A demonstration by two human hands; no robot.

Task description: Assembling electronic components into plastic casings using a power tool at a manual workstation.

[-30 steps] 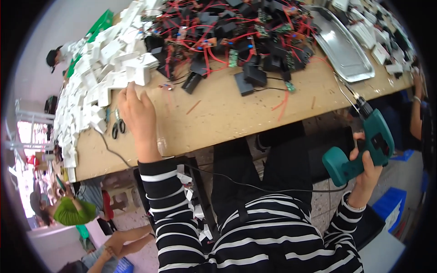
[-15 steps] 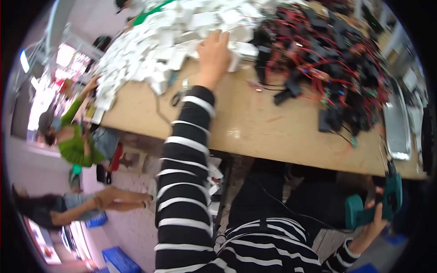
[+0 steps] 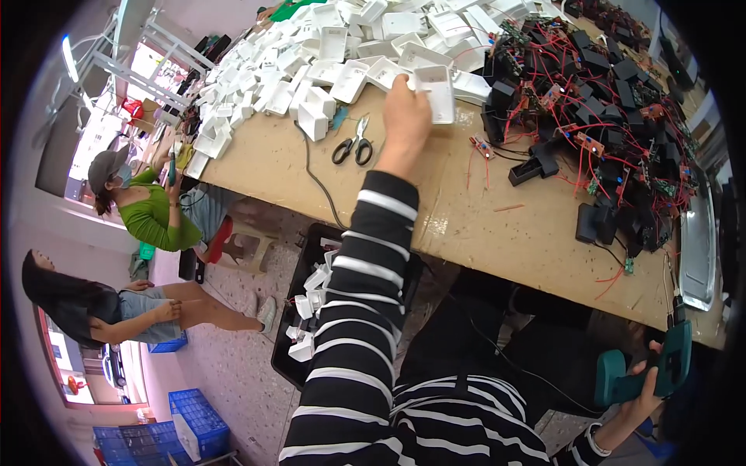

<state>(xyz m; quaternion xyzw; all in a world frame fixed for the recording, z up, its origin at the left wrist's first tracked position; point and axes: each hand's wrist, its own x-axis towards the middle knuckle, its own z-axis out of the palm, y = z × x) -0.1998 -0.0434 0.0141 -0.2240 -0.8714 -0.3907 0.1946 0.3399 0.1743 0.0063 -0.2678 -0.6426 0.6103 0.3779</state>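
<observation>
My left hand reaches over the table and is closed at the left edge of a white plastic box, whose hollow inside shows. Just beyond it spreads a big heap of similar white boxes. At the lower right, my right hand grips the handle of a green pistol-shaped soldering gun, its thin metal tip pointing up past the table's front edge. Black-handled scissors lie left of my left hand. To its right is a pile of black cases with red wires and circuit boards.
The brown tabletop ends close to my body. A metal tray lies at the right edge. Below the table, a black crate holds white pieces. One co-worker in green holds a tool; another person sits behind.
The whole view has shifted, and the picture is sharper. My left hand has drawn slightly nearer, with the white box now plainly visible in it. My right hand keeps its grip on the soldering gun.
</observation>
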